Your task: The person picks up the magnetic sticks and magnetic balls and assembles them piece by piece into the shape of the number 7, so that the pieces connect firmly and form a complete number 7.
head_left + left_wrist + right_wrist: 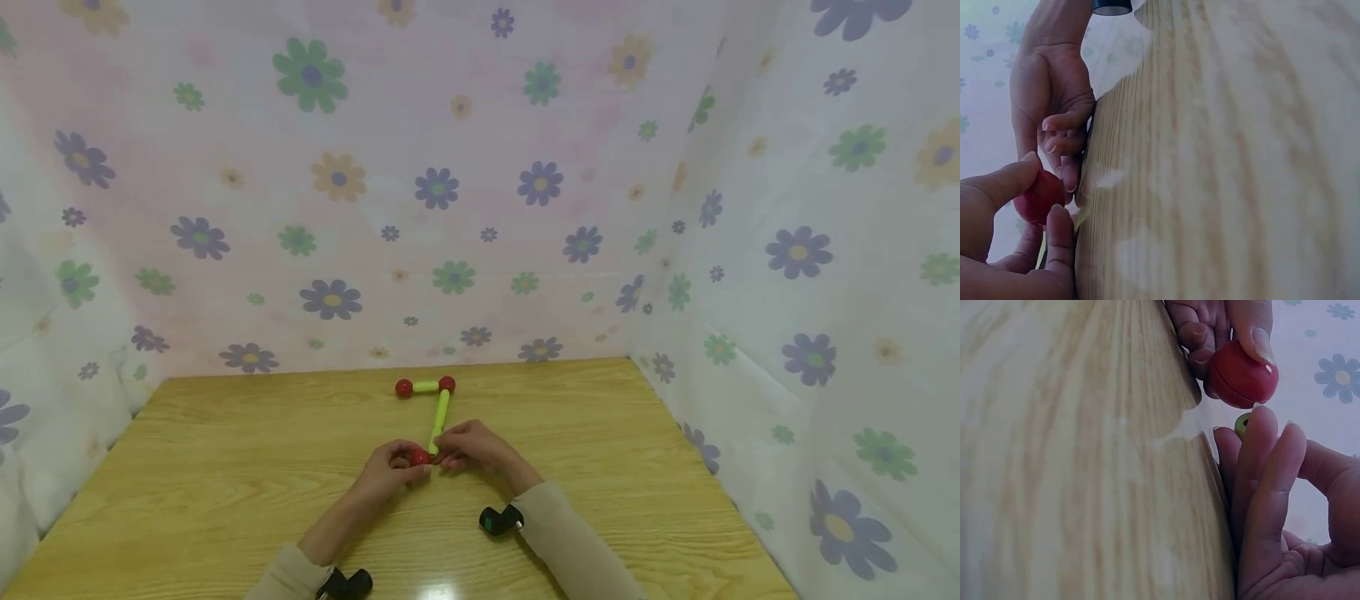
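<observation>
My left hand (382, 477) pinches a red ball (420, 457) between thumb and fingers, low over the table. Just to its right, my right hand (483, 448) holds the near end of a longer yellow-green rod (441, 414). In the right wrist view, the rod's end (1241, 425) shows a dark hole, with a small gap between it and the red ball (1242, 376). At its far end the rod meets a second red ball (447, 384). From there a shorter yellow-green rod (426, 387) runs left to a third red ball (404, 388).
The wooden table (225, 492) spreads out around both hands. Flower-patterned cloth (480, 250) hangs behind it and along both sides. A black device (501, 521) is worn at the right wrist, and another (348, 583) at the left.
</observation>
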The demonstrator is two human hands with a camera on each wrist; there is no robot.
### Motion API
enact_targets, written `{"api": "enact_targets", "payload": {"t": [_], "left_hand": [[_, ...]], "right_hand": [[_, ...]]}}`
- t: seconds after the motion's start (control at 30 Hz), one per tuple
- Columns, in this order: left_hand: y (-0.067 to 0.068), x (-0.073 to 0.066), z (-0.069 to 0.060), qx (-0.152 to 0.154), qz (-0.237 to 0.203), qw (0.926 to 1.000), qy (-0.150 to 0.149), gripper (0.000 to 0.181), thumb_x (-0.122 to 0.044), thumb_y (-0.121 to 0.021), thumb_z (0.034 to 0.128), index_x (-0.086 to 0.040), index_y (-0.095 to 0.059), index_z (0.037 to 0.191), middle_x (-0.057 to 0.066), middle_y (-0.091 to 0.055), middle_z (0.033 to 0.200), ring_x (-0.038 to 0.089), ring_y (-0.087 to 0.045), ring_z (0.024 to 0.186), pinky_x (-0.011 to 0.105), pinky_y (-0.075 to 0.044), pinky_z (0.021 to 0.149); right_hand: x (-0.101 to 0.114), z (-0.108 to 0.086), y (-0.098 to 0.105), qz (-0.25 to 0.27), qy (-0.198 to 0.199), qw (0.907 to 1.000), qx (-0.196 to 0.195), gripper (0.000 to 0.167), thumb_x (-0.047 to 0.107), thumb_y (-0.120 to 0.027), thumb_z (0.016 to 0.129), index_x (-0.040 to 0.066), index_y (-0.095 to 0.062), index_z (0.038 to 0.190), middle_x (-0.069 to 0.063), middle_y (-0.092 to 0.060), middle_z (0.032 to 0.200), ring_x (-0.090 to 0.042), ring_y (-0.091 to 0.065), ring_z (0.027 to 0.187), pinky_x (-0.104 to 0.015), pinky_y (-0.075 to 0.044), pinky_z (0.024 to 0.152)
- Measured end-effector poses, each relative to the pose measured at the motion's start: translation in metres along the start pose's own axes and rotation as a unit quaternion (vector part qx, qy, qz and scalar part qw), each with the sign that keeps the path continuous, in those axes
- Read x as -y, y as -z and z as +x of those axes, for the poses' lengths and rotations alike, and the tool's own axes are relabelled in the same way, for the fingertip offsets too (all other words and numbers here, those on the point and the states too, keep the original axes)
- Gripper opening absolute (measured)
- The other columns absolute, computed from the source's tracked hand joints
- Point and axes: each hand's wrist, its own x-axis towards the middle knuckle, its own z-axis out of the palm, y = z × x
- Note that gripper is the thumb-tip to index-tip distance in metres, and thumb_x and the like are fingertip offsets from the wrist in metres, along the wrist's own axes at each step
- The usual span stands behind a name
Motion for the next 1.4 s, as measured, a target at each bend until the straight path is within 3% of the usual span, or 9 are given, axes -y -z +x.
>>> {"api": "enact_targets", "payload": {"t": [0.23, 0.8, 1.4], "left_hand": [[-0.002, 0.002, -0.002, 0.000, 0.009, 0.9998, -0.018, 0.040, -0.008, -0.081, 0.0896, 0.008, -0.063, 0.122, 0.013, -0.067, 0.106, 0.016, -0.058, 0.088, 0.022, -0.048, 0.072], [-0.010, 0.000, -0.003, -0.044, 0.008, 0.9990, -0.008, 0.035, -0.004, -0.082, 0.0860, 0.005, -0.066, 0.116, 0.011, -0.066, 0.100, 0.017, -0.057, 0.085, 0.022, -0.048, 0.070], [-0.017, -0.003, -0.006, -0.061, 0.023, 0.9974, -0.031, 0.034, -0.001, -0.083, 0.0853, 0.009, -0.067, 0.114, 0.014, -0.067, 0.096, 0.016, -0.056, 0.079, 0.020, -0.046, 0.066]], "right_hand": [[-0.001, -0.001, -0.003, 0.002, 0.000, 1.0000, -0.006, 0.027, 0.021, -0.064, 0.103, -0.003, -0.075, 0.107, -0.002, -0.075, 0.079, -0.003, -0.066, 0.061, -0.015, -0.053, 0.056], [-0.001, 0.000, -0.001, 0.000, 0.002, 1.0000, -0.005, 0.029, 0.021, -0.063, 0.104, -0.005, -0.074, 0.110, -0.001, -0.074, 0.080, -0.003, -0.067, 0.065, -0.015, -0.053, 0.059], [-0.001, -0.003, -0.001, -0.005, -0.002, 0.9999, -0.010, 0.030, 0.020, -0.063, 0.104, -0.006, -0.074, 0.111, 0.000, -0.074, 0.079, -0.002, -0.066, 0.064, -0.013, -0.053, 0.059]]}}
